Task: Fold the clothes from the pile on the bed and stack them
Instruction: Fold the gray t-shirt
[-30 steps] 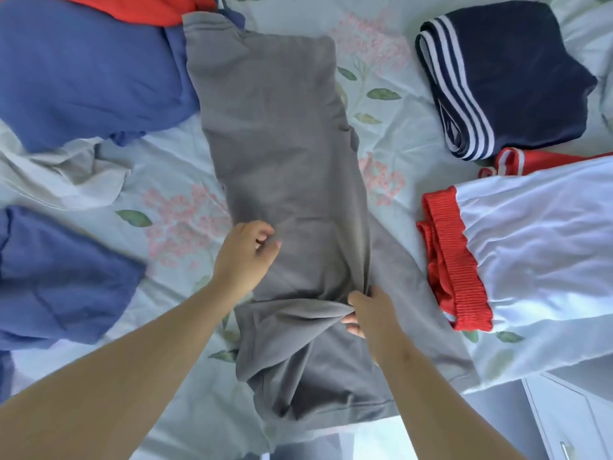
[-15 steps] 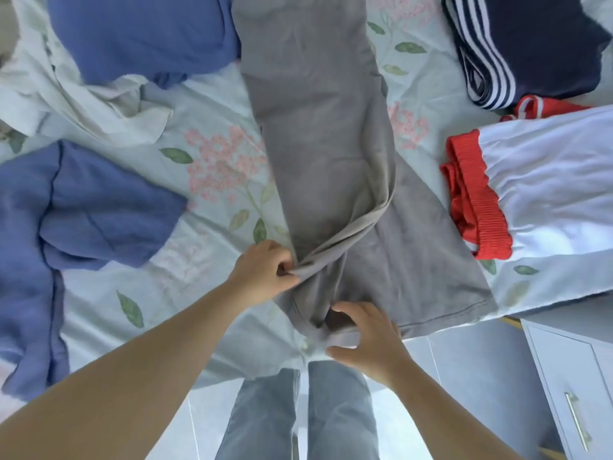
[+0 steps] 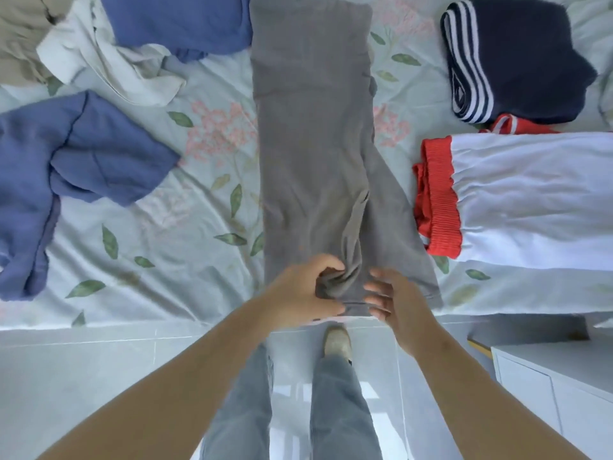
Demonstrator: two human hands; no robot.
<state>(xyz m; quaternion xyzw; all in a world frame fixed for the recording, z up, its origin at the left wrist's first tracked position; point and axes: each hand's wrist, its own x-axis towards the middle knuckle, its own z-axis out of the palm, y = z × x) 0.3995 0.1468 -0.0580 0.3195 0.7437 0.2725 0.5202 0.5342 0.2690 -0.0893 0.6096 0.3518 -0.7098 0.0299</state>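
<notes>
A long grey garment [image 3: 315,134] lies lengthwise down the middle of the floral bed sheet [image 3: 159,240], folded into a narrow strip with one flap spread to the right. Its near end is bunched at the bed's edge. My left hand [image 3: 305,290] grips that bunched cloth, fingers curled round it. My right hand [image 3: 389,293] holds the hem just to the right, fingers bent over the edge. A folded navy garment with white stripes [image 3: 510,58] and a folded white one with red cuffs [image 3: 530,197] lie at the right.
Unfolded clothes lie at the left: a blue garment [image 3: 66,180], another blue one [image 3: 179,21], a cream one [image 3: 109,64]. Beyond the bed's near edge are the tiled floor, my own legs in jeans [image 3: 338,410] and a white cabinet [image 3: 557,386] at lower right.
The grey garment's near end was gathered and drawn toward the bed's edge. Both hands came closer together on it. The view shifted back, showing more floor and my legs.
</notes>
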